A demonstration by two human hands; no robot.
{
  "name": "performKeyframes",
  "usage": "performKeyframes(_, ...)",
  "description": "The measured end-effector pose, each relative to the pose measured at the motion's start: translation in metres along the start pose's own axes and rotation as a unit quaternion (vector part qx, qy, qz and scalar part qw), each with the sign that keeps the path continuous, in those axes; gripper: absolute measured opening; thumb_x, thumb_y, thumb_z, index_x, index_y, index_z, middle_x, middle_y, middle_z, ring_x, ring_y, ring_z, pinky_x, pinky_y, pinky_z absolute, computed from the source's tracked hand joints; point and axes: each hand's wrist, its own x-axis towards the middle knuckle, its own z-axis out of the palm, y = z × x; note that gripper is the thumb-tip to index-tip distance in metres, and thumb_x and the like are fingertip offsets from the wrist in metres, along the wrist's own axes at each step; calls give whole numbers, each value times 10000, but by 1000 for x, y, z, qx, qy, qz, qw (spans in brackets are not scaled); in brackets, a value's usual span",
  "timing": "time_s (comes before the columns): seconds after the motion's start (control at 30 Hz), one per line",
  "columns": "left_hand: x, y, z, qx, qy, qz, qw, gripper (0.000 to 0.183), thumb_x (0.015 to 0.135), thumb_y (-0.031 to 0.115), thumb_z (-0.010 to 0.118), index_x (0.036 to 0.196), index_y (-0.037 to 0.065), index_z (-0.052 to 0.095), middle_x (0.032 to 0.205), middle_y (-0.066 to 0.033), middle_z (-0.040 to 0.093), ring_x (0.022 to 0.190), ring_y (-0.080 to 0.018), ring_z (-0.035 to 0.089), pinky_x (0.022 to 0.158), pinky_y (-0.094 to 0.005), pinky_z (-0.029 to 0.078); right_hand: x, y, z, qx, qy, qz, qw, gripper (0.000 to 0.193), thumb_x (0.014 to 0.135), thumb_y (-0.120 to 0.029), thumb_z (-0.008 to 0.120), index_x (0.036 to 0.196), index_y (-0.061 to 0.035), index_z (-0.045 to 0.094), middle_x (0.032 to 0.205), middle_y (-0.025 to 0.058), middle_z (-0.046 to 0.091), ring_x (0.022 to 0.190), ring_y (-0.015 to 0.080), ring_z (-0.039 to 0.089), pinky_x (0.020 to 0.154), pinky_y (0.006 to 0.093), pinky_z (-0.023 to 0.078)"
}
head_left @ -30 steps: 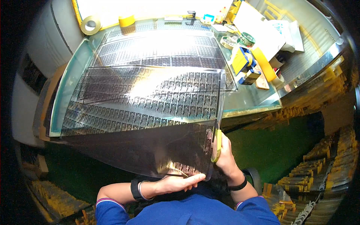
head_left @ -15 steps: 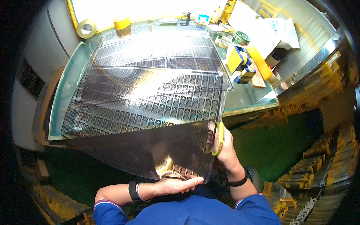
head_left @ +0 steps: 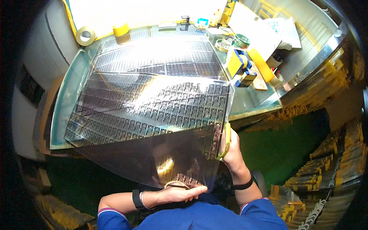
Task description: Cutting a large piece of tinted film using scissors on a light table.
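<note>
A large dark transparent film sheet (head_left: 153,111), covered with rows of small repeated printed shapes, lies partly on the glass table and bends down over its near edge toward me. My left hand (head_left: 182,194), thumb on top, pinches the near edge of the sheet in front of my body. My right hand (head_left: 232,153) grips yellow-handled scissors (head_left: 227,138) at the sheet's right edge. Their blades point away from me along that edge; the film partly hides them, and I cannot tell how far apart they stand.
More printed sheets (head_left: 153,63) lie farther back on the glass table (head_left: 61,111). Tape rolls (head_left: 85,35) stand at the back left. At the right are a blue-and-yellow tape dispenser (head_left: 238,65), a green round tin (head_left: 241,41) and white papers (head_left: 251,28). Bright light glares off the film.
The sheet has shifted slightly toward me and to the right against the table. My right hand and the scissors moved a little right with its edge. My left hand keeps its pinch.
</note>
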Motion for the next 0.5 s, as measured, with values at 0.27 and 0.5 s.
performKeyframes(0.27,-1,-1,2,0,30,4,1000,405,824,500,503,842,113,621,641,26,534,543,-63,456,480,-204,370,4,3,-7,0,2,19,1000,208,911,-179,425,837,5,489,634,0,458,566,81,426,496,253,374)
performKeyframes(0.5,1,4,2,22,6,6,1000,413,837,500,480,740,110,576,629,31,519,536,-59,445,468,-205,356,13,2,-15,31,17,2,999,210,816,-154,560,970,-34,483,758,-5,480,641,90,492,559,241,437)
